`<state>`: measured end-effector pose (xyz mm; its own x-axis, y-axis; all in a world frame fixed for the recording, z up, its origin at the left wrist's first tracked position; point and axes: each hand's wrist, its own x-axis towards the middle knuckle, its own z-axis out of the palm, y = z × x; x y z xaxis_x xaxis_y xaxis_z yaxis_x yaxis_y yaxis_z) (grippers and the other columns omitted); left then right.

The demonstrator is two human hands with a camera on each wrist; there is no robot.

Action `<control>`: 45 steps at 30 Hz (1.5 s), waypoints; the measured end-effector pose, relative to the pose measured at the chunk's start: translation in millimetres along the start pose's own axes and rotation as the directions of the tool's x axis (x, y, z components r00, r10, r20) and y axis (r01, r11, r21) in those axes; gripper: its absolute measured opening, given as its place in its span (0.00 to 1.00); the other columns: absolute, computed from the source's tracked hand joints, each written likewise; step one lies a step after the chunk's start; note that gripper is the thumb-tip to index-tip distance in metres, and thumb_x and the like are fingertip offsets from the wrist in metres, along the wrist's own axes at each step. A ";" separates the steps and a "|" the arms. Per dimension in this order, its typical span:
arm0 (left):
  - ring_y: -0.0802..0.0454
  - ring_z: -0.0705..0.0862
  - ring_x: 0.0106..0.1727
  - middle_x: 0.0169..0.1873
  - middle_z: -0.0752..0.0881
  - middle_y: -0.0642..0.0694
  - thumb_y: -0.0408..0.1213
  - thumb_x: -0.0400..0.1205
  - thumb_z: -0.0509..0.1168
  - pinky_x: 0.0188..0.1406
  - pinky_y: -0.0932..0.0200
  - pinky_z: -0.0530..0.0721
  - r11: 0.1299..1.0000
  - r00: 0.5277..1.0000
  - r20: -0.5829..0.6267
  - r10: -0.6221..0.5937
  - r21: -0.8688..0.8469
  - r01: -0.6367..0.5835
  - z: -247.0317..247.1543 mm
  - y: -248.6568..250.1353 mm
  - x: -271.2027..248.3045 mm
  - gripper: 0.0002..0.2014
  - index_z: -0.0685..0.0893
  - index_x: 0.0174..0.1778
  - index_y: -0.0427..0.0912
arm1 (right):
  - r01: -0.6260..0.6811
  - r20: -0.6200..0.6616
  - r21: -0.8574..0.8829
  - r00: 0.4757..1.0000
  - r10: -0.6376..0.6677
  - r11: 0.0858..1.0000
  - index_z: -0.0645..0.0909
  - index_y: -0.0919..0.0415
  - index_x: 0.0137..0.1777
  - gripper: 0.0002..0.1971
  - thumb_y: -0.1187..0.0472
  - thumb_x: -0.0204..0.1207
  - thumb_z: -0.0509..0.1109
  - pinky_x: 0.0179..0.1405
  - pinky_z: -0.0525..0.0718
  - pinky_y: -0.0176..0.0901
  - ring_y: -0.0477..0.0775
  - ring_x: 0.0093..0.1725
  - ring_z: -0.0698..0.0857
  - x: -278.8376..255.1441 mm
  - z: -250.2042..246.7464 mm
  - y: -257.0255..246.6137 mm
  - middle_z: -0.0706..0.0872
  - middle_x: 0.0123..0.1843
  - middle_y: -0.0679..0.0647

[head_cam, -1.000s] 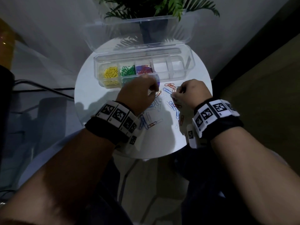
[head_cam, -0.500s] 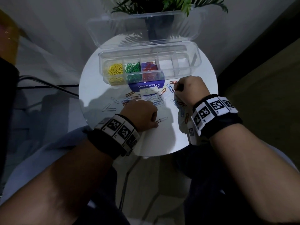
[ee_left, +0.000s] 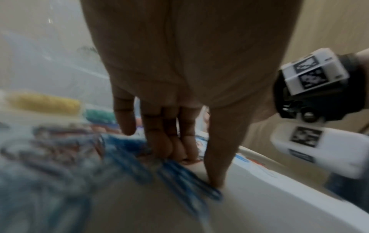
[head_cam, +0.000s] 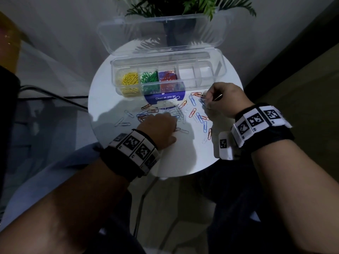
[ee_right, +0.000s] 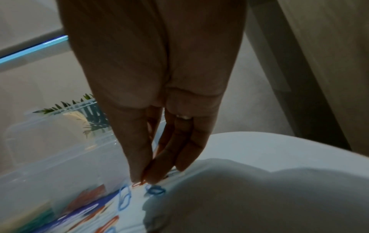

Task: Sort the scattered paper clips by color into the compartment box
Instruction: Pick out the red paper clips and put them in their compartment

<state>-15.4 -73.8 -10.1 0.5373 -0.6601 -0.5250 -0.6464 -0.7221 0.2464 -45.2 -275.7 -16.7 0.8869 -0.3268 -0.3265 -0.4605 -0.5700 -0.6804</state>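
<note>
A clear compartment box [head_cam: 218, 70] sits at the back of a small round white table [head_cam: 183, 162], with its lid [head_cam: 161, 32] standing open. Three of its compartments hold clips: one has yellow clips [head_cam: 130, 80], the next has green clips [head_cam: 149, 77], and the third has red clips [head_cam: 167, 77]. The two compartments to the right of these look white inside.

Many loose paper clips [head_cam: 192, 113] lie scattered on the table in front of the box. They are blue, red and white, too many and too tangled to count. A blue sticker [head_cam: 165, 97] with the words "Clean as you go" lies under some of them.

There are two hands, each with a black and white band on the wrist. The left hand [head_cam: 158, 127] is down flat on the pile, with straight fingers [ee_left: 165, 141] pressing on blue clips [ee_left: 179, 178]. The picture there is blurry. The right hand [head_cam: 224, 101] is near the front of the box, and its thumb and fingertips [ee_right: 139, 173] pinch a red clip [ee_right: 137, 184] that is touching the table.

A green plant [head_cam: 192, 6] stands behind the box. The wall behind is grey, and the room is dim
</note>
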 end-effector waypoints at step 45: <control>0.47 0.80 0.60 0.60 0.82 0.47 0.34 0.79 0.64 0.62 0.54 0.76 0.975 0.978 -0.118 -0.174 -0.156 0.155 -22.2 -74.8 -12.0 0.09 0.87 0.51 0.49 | 0.185 0.050 -0.395 0.982 -0.180 0.900 0.87 0.64 0.52 0.10 0.69 0.72 0.70 0.54 0.72 0.42 0.65 0.57 0.81 -5.8 36.6 -13.2 0.82 0.55 0.65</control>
<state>38.6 -16.5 -4.2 0.7021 -0.5438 -0.4598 -0.4624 -0.8392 0.2864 -42.9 -238.7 -29.8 0.9561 -0.1807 -0.2308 -0.2645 -0.8713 -0.4133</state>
